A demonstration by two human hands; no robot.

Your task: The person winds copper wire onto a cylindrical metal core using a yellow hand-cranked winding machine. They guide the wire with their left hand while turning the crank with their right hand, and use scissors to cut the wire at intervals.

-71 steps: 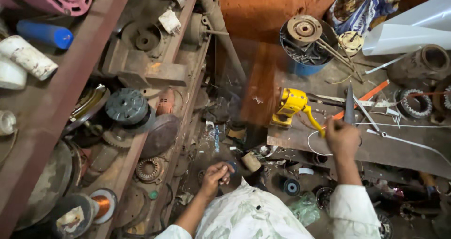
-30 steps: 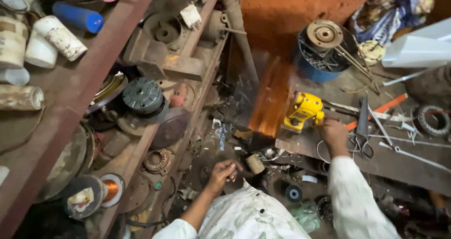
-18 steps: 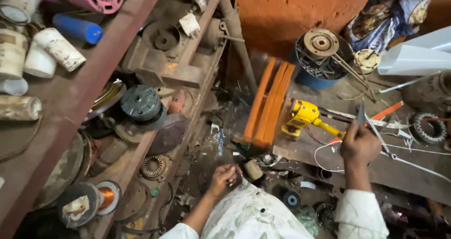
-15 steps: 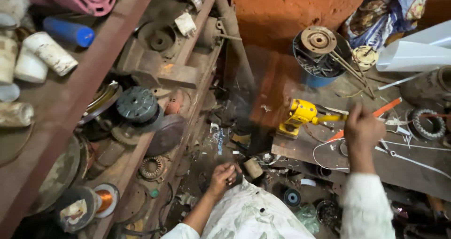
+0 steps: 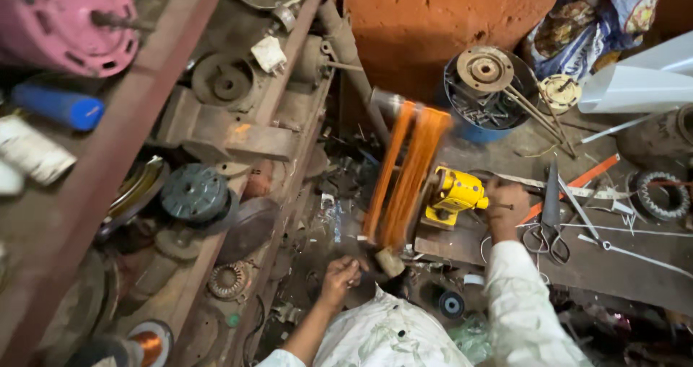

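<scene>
The crank of the yellow winder point(image 5: 456, 194) is gripped in the closed fingers of the right hand point(image 5: 505, 207), the blurred orange coil point(image 5: 404, 176) spinning just beyond them, while wire should be fed evenly through the pinched left hand point(image 5: 339, 277).

**Crowded shelves, littered floor**

A long wooden shelf point(image 5: 278, 96) runs from 12 toward 7 o'clock, carrying a white block point(image 5: 269, 53), a grey pulley point(image 5: 224, 85), a dark round motor part point(image 5: 193, 191) and a stator point(image 5: 227, 280). At 3 o'clock a plank point(image 5: 599, 266) on the floor bears scissors point(image 5: 550, 215), a yellow winder point(image 5: 455, 194) and a toothed ring point(image 5: 660, 194). A blue bucket point(image 5: 476, 125) stands at 1 o'clock.
</scene>
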